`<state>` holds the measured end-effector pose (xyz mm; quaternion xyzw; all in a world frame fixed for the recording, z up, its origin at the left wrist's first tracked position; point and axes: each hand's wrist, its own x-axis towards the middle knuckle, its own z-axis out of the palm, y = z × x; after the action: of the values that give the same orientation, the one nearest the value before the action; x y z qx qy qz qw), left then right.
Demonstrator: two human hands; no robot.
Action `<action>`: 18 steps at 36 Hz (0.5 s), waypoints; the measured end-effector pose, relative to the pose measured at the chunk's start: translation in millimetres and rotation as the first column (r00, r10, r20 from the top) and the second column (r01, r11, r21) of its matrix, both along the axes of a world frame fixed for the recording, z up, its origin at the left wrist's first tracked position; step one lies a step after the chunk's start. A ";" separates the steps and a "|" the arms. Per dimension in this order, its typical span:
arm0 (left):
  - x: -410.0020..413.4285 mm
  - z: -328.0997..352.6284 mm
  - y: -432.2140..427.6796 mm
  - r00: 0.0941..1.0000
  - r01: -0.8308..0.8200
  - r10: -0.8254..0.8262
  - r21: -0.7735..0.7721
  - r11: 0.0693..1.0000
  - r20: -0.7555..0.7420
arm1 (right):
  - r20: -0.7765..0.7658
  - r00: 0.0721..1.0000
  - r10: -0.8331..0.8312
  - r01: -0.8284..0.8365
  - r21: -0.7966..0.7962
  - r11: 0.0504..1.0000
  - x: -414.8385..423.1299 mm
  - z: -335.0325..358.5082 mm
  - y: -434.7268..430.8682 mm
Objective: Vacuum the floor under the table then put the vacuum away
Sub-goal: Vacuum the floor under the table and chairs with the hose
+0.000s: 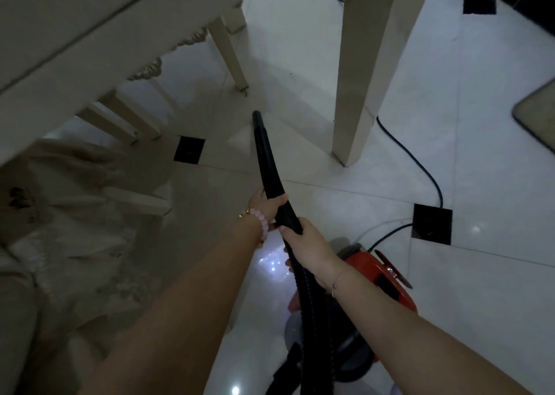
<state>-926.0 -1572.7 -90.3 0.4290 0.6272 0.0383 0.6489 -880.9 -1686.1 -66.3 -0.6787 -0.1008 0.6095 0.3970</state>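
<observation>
A black tapered vacuum nozzle (264,151) points forward and down, its tip close to the white tiled floor (300,64) under the cream table (75,34). My left hand (268,204), with a pink bead bracelet at the wrist, grips the nozzle near its wide end. Just behind it my right hand (306,244) is closed around the ribbed black hose (312,304). The red and grey vacuum body (381,277) stands on the floor at the lower right, partly hidden by my right arm.
A thick cream table leg (360,94) stands right of the nozzle, and thinner chair legs (231,55) lie beyond it. A black power cord (420,166) curls across the floor on the right. Pale draped fabric (60,244) fills the left. A mat corner (537,115) shows far right.
</observation>
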 end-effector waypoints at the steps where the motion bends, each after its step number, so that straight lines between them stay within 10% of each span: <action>1: -1.5 4.5 -5.6 1.000 0.003 -0.003 -0.010 1.000 -0.008 | -0.006 1.000 -0.009 0.009 -0.008 1.000 -1.9 5.1 -5.5; 18: -2.2 75.0 -130.9 0.980 0.190 -0.180 -0.117 0.975 0.089 | 0.028 0.966 -0.256 0.257 -0.123 0.958 -34.7 83.4 -128.4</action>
<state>-928.2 -1703.6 -15.2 0.4423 0.5599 -0.0450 0.6992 -915.6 -1814.5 17.1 -0.7131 0.0242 0.5541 0.4288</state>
